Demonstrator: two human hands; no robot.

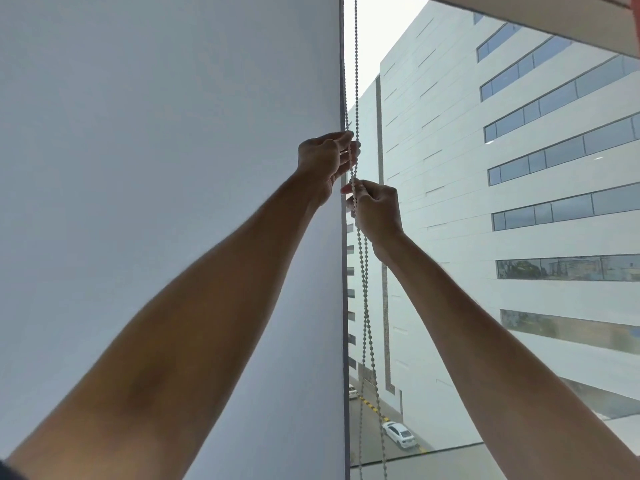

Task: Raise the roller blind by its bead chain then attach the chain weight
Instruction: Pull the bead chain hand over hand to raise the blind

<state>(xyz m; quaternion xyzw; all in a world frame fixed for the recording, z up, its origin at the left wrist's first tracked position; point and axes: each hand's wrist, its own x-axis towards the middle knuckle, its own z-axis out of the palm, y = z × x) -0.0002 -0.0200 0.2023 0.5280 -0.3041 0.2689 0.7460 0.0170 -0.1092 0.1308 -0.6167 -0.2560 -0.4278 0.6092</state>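
At the roller blind's (166, 168) right edge, both hands pinch the bead chain (364, 289), left hand (323, 161) at 12 o'clock of right hand (375, 209), chain ends cropped, no writing legible.

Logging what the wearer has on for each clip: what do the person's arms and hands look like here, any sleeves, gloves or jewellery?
Both forearms are bare from wrist to the frame edge. The left hand and right hand wear no gloves, and no watch, bracelet or ring shows. The only hint of clothing is a dark scrap of sleeve at the bottom-left corner, too little to identify.
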